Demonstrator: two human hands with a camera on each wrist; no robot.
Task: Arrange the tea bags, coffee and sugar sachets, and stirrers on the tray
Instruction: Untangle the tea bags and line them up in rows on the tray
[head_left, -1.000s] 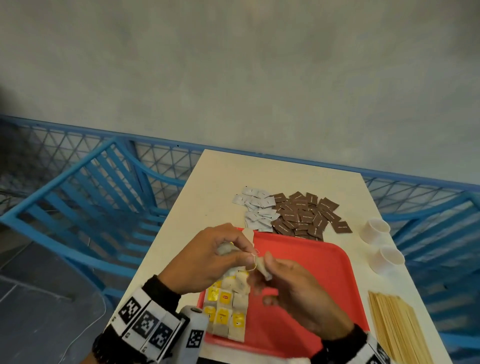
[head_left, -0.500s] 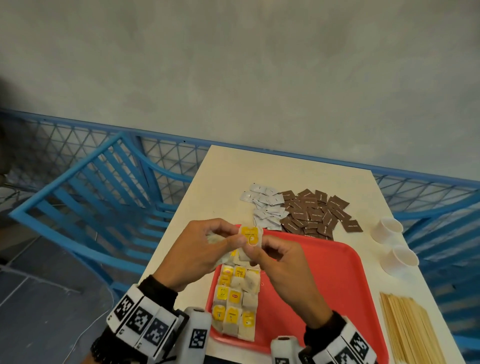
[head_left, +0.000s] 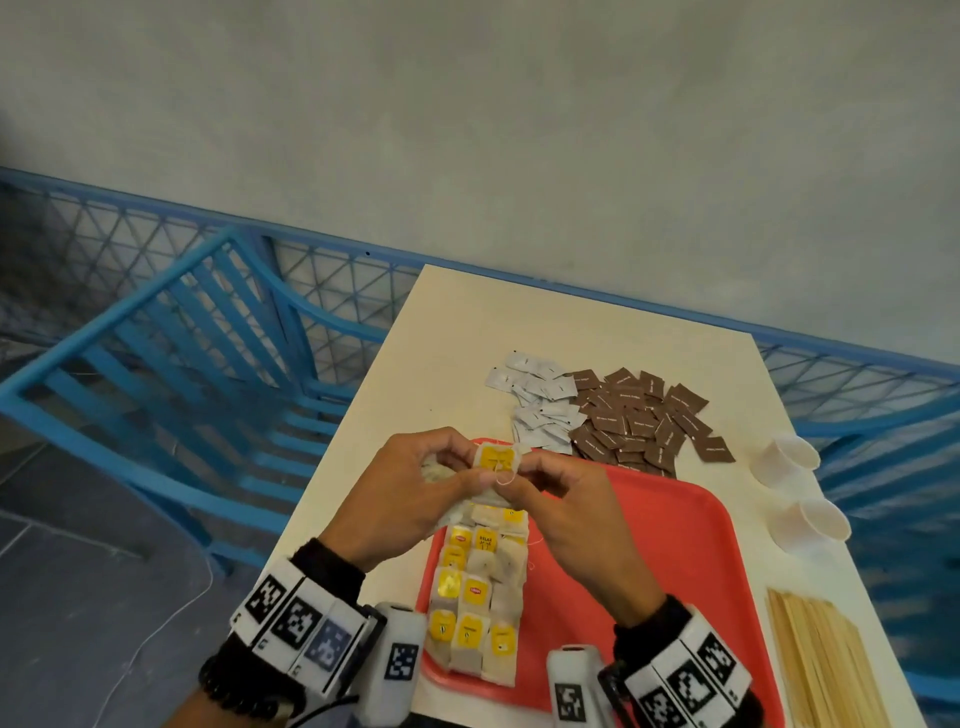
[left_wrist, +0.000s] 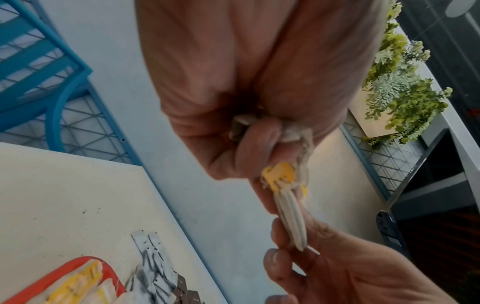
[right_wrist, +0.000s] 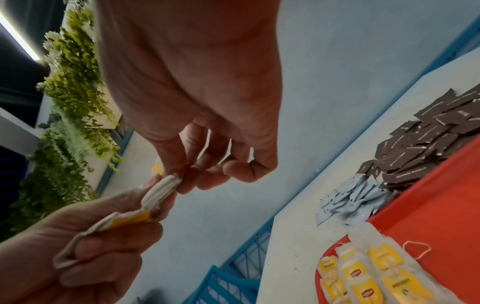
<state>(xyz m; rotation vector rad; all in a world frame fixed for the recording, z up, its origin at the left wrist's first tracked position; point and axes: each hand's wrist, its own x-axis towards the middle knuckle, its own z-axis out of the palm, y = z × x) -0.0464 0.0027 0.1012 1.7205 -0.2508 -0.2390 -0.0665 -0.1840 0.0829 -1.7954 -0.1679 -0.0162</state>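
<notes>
Both hands are raised over the far left corner of the red tray (head_left: 675, 545). My left hand (head_left: 465, 470) grips a small bunch of tea bags in its curled fingers. One yellow-tagged tea bag (head_left: 496, 460) sticks out of that bunch, and my right hand (head_left: 524, 475) pinches its other end. The left wrist view shows this tea bag (left_wrist: 291, 216) edge-on between the two hands, as does the right wrist view, tea bag (right_wrist: 161, 191). Rows of tea bags (head_left: 478, 597) lie along the tray's left side. White sachets (head_left: 540, 405) and brown sachets (head_left: 639, 415) are heaped beyond the tray.
Wooden stirrers (head_left: 821, 665) lie on the cream table to the right of the tray. Two white paper cups (head_left: 789, 457) lie on their sides near the right edge. A blue chair (head_left: 156, 364) stands left of the table, with a blue railing behind it.
The hands came together and rose toward the tray's far edge. The tea bag turned so its yellow tag faces up, and both hands now pinch it.
</notes>
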